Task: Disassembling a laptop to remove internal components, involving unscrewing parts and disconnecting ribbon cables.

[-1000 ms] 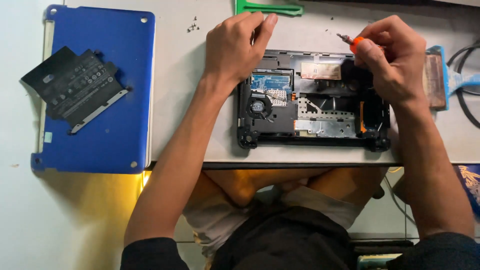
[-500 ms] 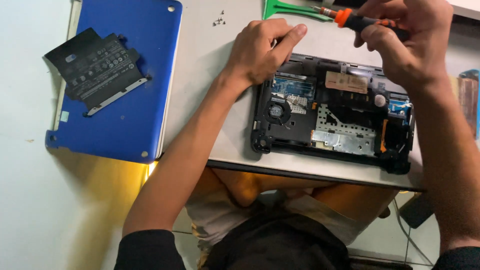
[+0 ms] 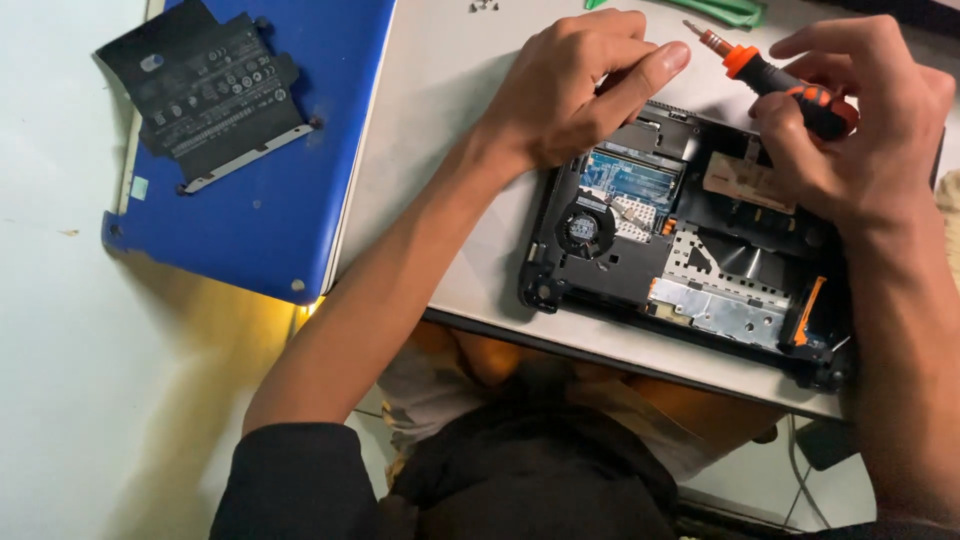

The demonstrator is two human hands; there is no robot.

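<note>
Item: opened laptop base (image 3: 690, 270), black, bottom cover off, lying on the pale table (image 3: 440, 120) at the person's 1 o'clock. Fan, blue memory card and silver shield plate exposed.

Change noted: half a second ago the screwdriver lay nearly flat above the chassis; now its tip points up toward 11 o'clock, lifted clear of the board. Judged: one screw position is finished with, and the tool is being re-gripped between fasteners.

Right hand (image 3: 850, 140): closed round the orange-and-black screwdriver (image 3: 775, 80), thumb and fingers wrapped on the handle, index finger raised.

Left hand (image 3: 580, 95): curled, holding nothing visible, fingers resting on the far edge of the base, thumb stretched toward 3 o'clock.

Adjacent: blue laptop lid (image 3: 270, 190) at 10 o'clock, black battery pack (image 3: 205, 95) lying on it; loose small screws (image 3: 484, 5) at 12 o'clock; green pry tool (image 3: 725, 10) just beyond the screwdriver tip.
</note>
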